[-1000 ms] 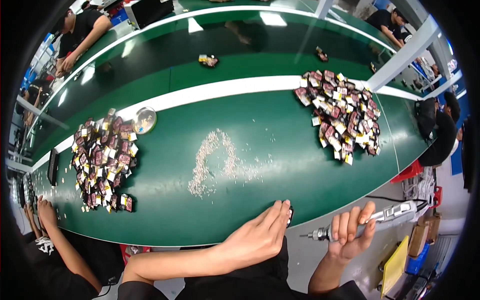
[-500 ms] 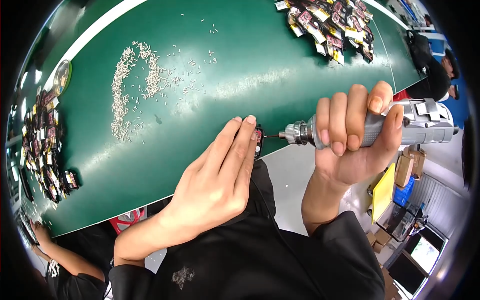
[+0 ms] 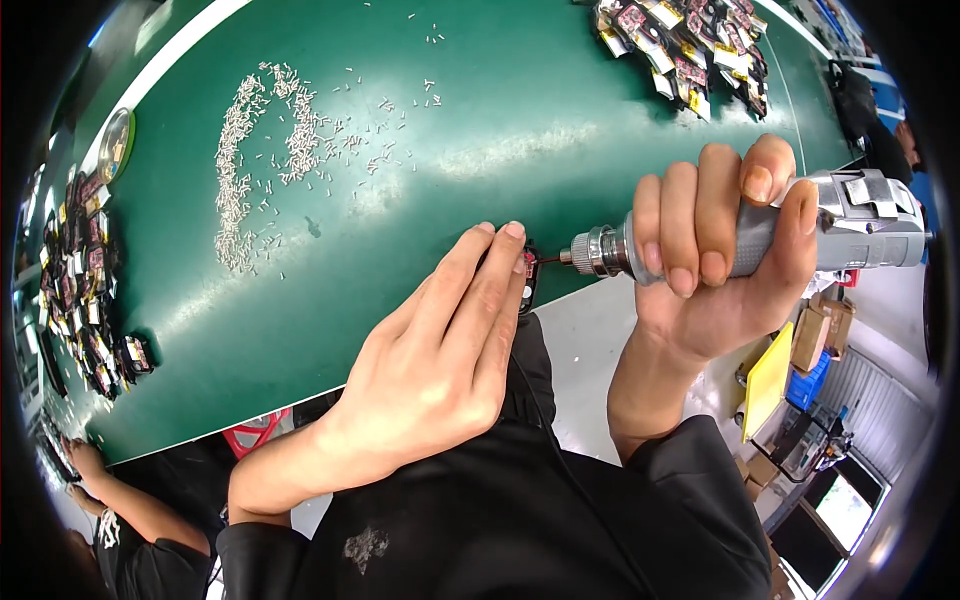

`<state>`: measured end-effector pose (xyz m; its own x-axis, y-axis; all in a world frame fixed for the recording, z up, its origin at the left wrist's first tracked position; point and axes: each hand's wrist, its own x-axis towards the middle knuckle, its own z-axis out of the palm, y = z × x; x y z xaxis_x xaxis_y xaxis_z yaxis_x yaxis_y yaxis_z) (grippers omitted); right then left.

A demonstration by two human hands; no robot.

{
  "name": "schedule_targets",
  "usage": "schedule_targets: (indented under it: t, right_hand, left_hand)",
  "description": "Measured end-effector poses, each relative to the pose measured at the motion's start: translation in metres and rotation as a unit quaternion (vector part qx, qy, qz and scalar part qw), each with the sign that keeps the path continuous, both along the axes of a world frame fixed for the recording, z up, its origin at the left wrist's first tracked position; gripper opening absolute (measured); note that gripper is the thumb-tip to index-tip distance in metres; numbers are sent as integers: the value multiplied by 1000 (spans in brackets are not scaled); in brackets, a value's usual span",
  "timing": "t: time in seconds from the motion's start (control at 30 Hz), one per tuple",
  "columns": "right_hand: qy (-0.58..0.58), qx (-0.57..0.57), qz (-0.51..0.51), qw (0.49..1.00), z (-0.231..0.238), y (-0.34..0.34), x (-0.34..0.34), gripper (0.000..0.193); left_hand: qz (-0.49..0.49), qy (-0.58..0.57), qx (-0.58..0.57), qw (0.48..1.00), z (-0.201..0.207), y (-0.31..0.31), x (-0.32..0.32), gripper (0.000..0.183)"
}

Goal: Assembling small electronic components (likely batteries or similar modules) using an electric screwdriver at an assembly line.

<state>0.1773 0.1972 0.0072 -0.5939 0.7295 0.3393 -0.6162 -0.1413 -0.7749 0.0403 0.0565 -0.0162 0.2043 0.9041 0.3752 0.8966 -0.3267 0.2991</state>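
My right hand (image 3: 715, 250) is wrapped around a grey electric screwdriver (image 3: 865, 235), held level with its thin bit pointing left. The bit's tip meets a small black electronic device (image 3: 530, 285) with a reddish circuit board showing. That device stands at the table's near edge, mostly hidden behind the fingers of my left hand (image 3: 435, 345). Those fingers are pressed together and steady it from the left. Screws or pins too small to tell apart, a loose scatter of silvery pieces (image 3: 232, 165), lie farther off on the green table (image 3: 420, 270).
Piled-up black devices with circuit boards and silvery packs (image 3: 690, 50) lie at the far right, and another such pile (image 3: 85, 290) runs along the left. A round green-rimmed dish (image 3: 116, 145) stands beyond that pile. At lower left, a co-worker's arm (image 3: 140, 505) reaches to the table.
The whole view has shifted slightly, so the table's contents sit a little higher. Both hands have moved slightly right in the picture; the bit stays against the device.
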Motion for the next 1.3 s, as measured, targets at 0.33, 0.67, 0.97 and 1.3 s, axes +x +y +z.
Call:
schedule_targets:
  t: [0.33, 0.67, 0.97, 1.3]
  right_hand:
    - [-11, 22, 15, 1000, 9, 4, -4, 29]
    - [-86, -42, 15, 995, 9, -18, -11, 18]
    - [-87, -1, 41, 995, 14, -16, -8, 13]
    - [110, -172, -99, 974, -8, -16, 8, 16]
  left_hand:
    - [-23, -2, 6, 1000, 6, 11, -1, 38]
    - [-7, -7, -46, 999, 37, 0, 2, 40]
    - [-35, 0, -26, 999, 34, -1, 6, 38]
    - [162, -39, 10, 986, 41, -45, -59, 42]
